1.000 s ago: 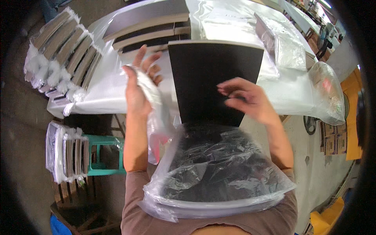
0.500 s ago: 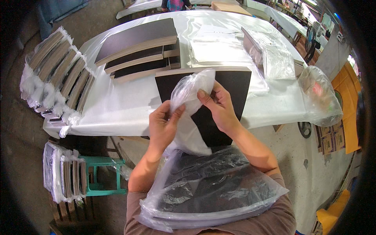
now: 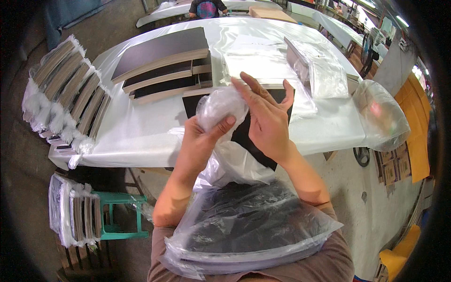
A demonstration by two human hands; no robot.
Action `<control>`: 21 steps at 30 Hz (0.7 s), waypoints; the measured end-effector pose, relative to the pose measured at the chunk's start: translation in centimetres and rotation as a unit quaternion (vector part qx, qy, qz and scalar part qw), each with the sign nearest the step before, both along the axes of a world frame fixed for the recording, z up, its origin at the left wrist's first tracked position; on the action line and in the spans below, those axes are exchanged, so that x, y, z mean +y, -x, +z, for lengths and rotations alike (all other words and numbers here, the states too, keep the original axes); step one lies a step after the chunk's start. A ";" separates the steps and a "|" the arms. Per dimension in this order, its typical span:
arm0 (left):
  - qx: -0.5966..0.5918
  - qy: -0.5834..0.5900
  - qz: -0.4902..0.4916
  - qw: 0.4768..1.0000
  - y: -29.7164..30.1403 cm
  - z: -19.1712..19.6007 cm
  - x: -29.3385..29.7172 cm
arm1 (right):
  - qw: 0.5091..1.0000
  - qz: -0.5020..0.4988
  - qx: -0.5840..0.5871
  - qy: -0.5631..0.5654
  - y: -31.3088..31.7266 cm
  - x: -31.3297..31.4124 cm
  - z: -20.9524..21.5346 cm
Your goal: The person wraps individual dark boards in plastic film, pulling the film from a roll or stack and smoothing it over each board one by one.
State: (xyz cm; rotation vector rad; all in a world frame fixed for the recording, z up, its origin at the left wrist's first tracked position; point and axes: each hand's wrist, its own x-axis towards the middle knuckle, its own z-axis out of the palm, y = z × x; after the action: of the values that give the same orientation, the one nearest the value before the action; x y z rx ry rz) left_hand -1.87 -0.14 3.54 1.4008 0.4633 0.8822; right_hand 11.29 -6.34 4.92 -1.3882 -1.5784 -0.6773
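Observation:
My left hand grips a crumpled clear plastic bag held up in front of me, thumb pressed on its bunched top. My right hand is beside it with fingers spread, its palm against the bag's right side. The bag's loose tail hangs down toward my lap. Behind the hands a black board lies at the near edge of the white table. On my lap rests a bagged stack of black boards in clear plastic.
Dark boards are stacked on the table's far left. Flat clear bags and a bagged board lie on the right. Wrapped board bundles stand at the left and by a green stool. A person stands at the far table.
My hands have risen and bunched the bag's top tighter. My right hand has gone from pinching the bag to an open palm beside it.

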 end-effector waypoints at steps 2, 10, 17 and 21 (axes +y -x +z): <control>-0.043 0.051 -0.003 0.998 -0.8 -0.4 -0.7 | 0.999 -0.001 0.040 0.003 -0.3 0.1 -0.7; -0.174 0.193 0.030 0.965 -0.4 -2.1 0.1 | 0.829 0.302 0.451 0.134 -2.0 -1.0 -1.3; -0.185 0.221 -0.029 0.957 -1.0 -2.3 -1.8 | 0.874 0.261 0.385 0.143 -0.6 -0.4 -1.0; -0.127 0.249 -0.101 0.955 -0.7 -1.9 -2.0 | 0.985 0.099 0.115 0.083 -0.5 -0.5 -1.2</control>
State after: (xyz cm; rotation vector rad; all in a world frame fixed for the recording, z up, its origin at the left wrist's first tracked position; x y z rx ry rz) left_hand -1.15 -2.09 1.62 0.8407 0.3091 0.7038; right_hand 11.78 -6.85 3.67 -1.3526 -1.5874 -0.2614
